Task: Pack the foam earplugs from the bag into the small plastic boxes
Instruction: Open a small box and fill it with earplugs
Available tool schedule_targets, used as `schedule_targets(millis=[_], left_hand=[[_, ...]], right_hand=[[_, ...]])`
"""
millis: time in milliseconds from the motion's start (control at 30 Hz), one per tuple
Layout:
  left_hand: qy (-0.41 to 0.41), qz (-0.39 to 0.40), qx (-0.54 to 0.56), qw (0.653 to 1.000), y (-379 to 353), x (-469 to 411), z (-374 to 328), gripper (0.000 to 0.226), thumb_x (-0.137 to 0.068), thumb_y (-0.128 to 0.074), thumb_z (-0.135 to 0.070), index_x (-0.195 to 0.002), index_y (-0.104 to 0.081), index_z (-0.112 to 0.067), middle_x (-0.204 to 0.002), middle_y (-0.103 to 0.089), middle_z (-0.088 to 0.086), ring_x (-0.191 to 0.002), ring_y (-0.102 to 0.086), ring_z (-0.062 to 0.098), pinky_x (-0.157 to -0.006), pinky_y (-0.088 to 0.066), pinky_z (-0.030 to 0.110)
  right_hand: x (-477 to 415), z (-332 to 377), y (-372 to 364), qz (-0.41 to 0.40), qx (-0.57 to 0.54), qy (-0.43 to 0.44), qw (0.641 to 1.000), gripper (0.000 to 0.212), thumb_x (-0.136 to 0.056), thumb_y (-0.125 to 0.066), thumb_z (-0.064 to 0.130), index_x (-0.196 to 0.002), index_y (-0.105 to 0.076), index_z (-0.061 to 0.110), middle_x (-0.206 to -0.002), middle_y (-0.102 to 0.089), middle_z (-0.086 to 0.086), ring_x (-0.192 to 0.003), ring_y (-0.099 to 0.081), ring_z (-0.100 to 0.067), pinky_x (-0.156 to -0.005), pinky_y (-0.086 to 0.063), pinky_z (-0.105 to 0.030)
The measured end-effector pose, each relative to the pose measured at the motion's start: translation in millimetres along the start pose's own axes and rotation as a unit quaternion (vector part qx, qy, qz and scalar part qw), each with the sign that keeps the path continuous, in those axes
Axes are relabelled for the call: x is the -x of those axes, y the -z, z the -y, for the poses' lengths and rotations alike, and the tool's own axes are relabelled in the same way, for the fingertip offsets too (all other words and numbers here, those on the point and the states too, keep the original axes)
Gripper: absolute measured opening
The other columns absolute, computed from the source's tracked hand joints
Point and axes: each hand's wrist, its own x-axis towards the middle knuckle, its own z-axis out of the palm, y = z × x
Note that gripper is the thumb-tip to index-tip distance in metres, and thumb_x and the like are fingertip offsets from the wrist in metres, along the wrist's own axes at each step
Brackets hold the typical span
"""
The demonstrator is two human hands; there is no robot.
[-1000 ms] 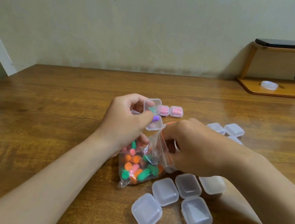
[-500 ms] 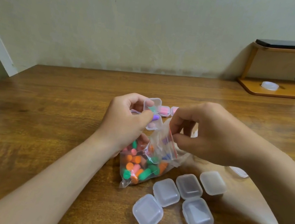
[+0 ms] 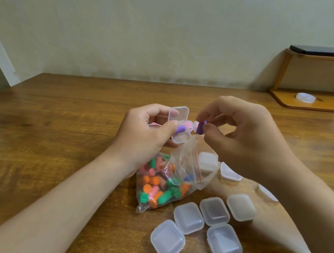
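Left hand [image 3: 146, 132], centre of frame, gripping an open box [image 3: 180, 126] with lid up and a purple plug [image 3: 180, 130] inside under the thumb. Right hand [image 3: 244, 137], just right of it, pinching a second plug [image 3: 201, 126], also purple, between thumb and forefinger, level with the box and close beside it, not touching. Below both hands, bag [image 3: 166, 182] of orange, green and pink plugs lying on the table [image 3: 53, 132], mouth gaping upward toward the right hand. Lower centre-right, a cluster of five shut boxes [image 3: 210, 224], close together. More boxes partly hidden behind the bag and under the right wrist. Behind the fingers, a pink-filled box [image 3: 188, 125] on the table. Upper right, wooden shelf [image 3: 315, 100] against the wall.
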Motion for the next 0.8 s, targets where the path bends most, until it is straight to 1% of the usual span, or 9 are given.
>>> schedule_targets(millis=[67,200,300,367,433,500,567,667,800], left_hand=[[-0.002,0.009,0.003,1.000,0,0,0,0.018,-0.088,-0.074,-0.009,-0.105,-0.076,-0.016,-0.099,-0.076,0.001,-0.095,-0.073,0.020,-0.084,-0.062,0.046],[-0.007,0.029,0.001,1.000,1,1,0,0.022,-0.090,-0.072,-0.011,-0.111,-0.075,-0.017,-0.101,-0.076,0.000,-0.097,-0.073,0.017,-0.086,-0.061,0.045],[-0.010,0.032,0.005,0.999,1,0,2,0.018,-0.091,-0.072,-0.012,-0.106,-0.075,-0.022,-0.097,-0.076,-0.003,-0.096,-0.073,0.015,-0.085,-0.061,0.045],[-0.013,0.037,0.005,0.999,1,0,3,0.018,-0.092,-0.071,-0.013,-0.104,-0.076,-0.025,-0.097,-0.076,-0.002,-0.097,-0.073,0.017,-0.086,-0.061,0.047],[-0.015,0.047,0.013,0.999,1,0,4,0.018,-0.093,-0.071,-0.013,-0.108,-0.076,-0.021,-0.100,-0.076,0.002,-0.100,-0.073,0.022,-0.086,-0.061,0.050],[-0.016,0.056,0.015,0.998,0,1,3,0.020,-0.094,-0.069,-0.011,-0.113,-0.075,-0.015,-0.102,-0.076,0.005,-0.099,-0.073,0.021,-0.085,-0.062,0.047],[-0.017,0.061,0.029,0.998,0,3,2,0.021,-0.094,-0.067,-0.007,-0.114,-0.074,-0.011,-0.103,-0.077,0.007,-0.096,-0.074,0.019,-0.083,-0.063,0.043],[-0.012,0.064,0.047,0.997,0,4,0,0.023,-0.094,-0.066,-0.005,-0.116,-0.073,-0.008,-0.103,-0.076,0.009,-0.093,-0.075,0.018,-0.080,-0.063,0.039],[-0.005,0.067,0.060,0.996,0,3,1,0.024,-0.094,-0.066,-0.006,-0.118,-0.071,-0.006,-0.103,-0.076,0.011,-0.093,-0.076,0.020,-0.080,-0.063,0.040]], right_hand=[[0,0,-1,-0.011,0.013,0.015,1.000,0.016,-0.084,-0.064,0.014,-0.094,-0.068,0.025,-0.090,-0.066,0.014,-0.084,-0.065,-0.004,-0.063,-0.049,-0.011],[0,1,-2,-0.021,0.038,0.049,0.998,0.017,-0.085,-0.065,0.010,-0.097,-0.070,0.020,-0.092,-0.067,0.007,-0.085,-0.066,-0.009,-0.065,-0.045,-0.005],[1,1,-5,0.009,0.068,0.047,0.997,0.022,-0.086,-0.067,0.005,-0.099,-0.068,0.022,-0.093,-0.065,0.011,-0.086,-0.066,-0.007,-0.070,-0.047,-0.006],[1,2,-7,0.023,0.072,0.044,0.996,0.025,-0.085,-0.069,0.004,-0.100,-0.067,0.024,-0.092,-0.065,0.013,-0.086,-0.066,-0.006,-0.071,-0.048,-0.006],[1,2,-9,0.027,0.071,0.045,0.996,0.025,-0.084,-0.071,0.005,-0.100,-0.067,0.024,-0.090,-0.064,0.016,-0.086,-0.066,-0.005,-0.068,-0.051,-0.008],[2,3,-11,0.029,0.071,0.049,0.996,0.024,-0.084,-0.072,0.006,-0.100,-0.067,0.024,-0.091,-0.063,0.018,-0.088,-0.066,-0.005,-0.066,-0.054,-0.013],[2,3,-13,0.031,0.067,0.049,0.996,0.023,-0.085,-0.072,0.007,-0.101,-0.067,0.023,-0.092,-0.064,0.017,-0.089,-0.066,-0.005,-0.070,-0.054,-0.016],[2,4,-14,0.034,0.074,0.046,0.996,0.022,-0.085,-0.072,0.009,-0.101,-0.067,0.022,-0.091,-0.063,0.018,-0.088,-0.064,-0.004,-0.070,-0.050,-0.012],[2,3,-14,0.031,0.081,0.039,0.995,0.020,-0.085,-0.072,0.009,-0.099,-0.067,0.022,-0.087,-0.064,0.016,-0.083,-0.064,-0.004,-0.066,-0.046,-0.009]])
